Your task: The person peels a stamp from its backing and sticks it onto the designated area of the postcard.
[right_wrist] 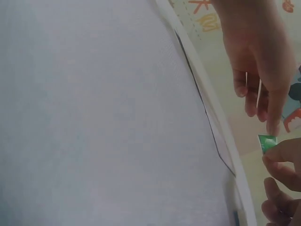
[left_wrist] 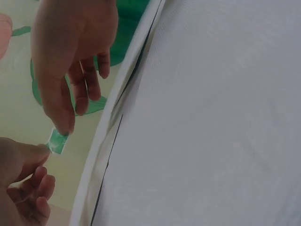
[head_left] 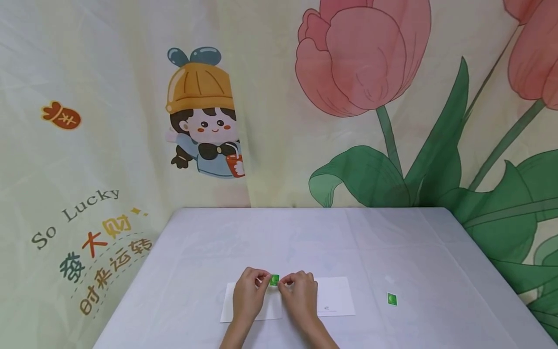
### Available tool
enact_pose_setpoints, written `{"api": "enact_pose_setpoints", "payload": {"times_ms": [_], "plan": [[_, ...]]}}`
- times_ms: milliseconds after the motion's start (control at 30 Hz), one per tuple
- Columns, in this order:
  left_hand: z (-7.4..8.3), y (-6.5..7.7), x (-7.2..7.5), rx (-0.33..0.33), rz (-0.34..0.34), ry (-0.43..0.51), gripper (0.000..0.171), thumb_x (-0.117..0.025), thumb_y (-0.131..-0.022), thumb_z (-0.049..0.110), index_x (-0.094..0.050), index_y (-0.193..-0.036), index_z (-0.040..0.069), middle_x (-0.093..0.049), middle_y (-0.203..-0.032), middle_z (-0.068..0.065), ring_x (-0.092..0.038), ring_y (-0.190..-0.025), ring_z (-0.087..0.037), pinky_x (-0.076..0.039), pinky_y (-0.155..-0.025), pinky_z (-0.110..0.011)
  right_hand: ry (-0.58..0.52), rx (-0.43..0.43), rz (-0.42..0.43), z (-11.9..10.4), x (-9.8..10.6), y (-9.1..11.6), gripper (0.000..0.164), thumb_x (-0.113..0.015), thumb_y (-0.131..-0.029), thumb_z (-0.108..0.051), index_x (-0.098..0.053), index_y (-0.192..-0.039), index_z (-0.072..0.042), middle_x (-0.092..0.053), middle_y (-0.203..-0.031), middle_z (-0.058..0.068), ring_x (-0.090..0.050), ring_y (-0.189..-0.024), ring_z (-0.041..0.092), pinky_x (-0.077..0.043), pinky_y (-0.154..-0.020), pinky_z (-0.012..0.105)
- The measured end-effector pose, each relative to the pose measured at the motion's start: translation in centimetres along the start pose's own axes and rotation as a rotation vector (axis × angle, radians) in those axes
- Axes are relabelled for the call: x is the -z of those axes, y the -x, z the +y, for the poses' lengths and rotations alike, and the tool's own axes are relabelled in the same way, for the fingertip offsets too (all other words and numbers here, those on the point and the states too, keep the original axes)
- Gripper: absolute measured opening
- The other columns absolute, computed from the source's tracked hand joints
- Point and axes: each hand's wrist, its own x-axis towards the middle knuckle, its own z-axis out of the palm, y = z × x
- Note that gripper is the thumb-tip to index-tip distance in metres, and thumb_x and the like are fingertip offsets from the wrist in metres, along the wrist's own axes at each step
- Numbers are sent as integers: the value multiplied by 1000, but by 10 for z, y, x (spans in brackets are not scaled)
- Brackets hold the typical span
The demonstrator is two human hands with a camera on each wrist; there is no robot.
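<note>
A small green stamp (head_left: 274, 280) with a white edge is held up between my two hands. My left hand (head_left: 251, 294) pinches it at one side with thumb and forefinger. From the other side my right hand (head_left: 301, 295) pinches its edge, fingertips close to the left ones. In the left wrist view the stamp (left_wrist: 57, 142) spans the short gap between the hands; the right wrist view shows the same stamp (right_wrist: 267, 142) at a tilt. Under both hands lies a white envelope (head_left: 337, 293), with small print near its lower right; the hands and forearms hide its middle.
A second green stamp (head_left: 392, 299) with a white border lies on the table to the right of the envelope. The table (head_left: 305, 237) has a white cloth over it. Behind its far edge hangs a printed curtain (head_left: 270, 121) with tulips and a cartoon figure.
</note>
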Motion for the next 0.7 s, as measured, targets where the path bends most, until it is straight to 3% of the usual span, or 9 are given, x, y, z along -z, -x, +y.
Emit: {"api": "enact_pose_setpoints", "payload": {"times_ms": [267, 700], "plan": [[-9, 2, -7, 58, -68, -27, 7, -73, -79, 16, -68, -75, 12, -49, -71, 7, -47, -59, -4, -39, -53, -21, 77, -41, -65, 5, -4, 0, 8, -77, -66, -23, -70, -63, -19, -54, -70, -4, -43, -69, 14, -30, -63, 32], [-16, 4, -9, 75, -98, -47, 7, -73, -79, 15, -68, -75, 12, -49, -70, 8, -47, -59, -4, -39, -53, -21, 139, -15, -57, 8, -11, 2, 13, -79, -64, -23, -67, -59, -24, -55, -74, -5, -43, -71, 15, -29, -63, 33]]}}
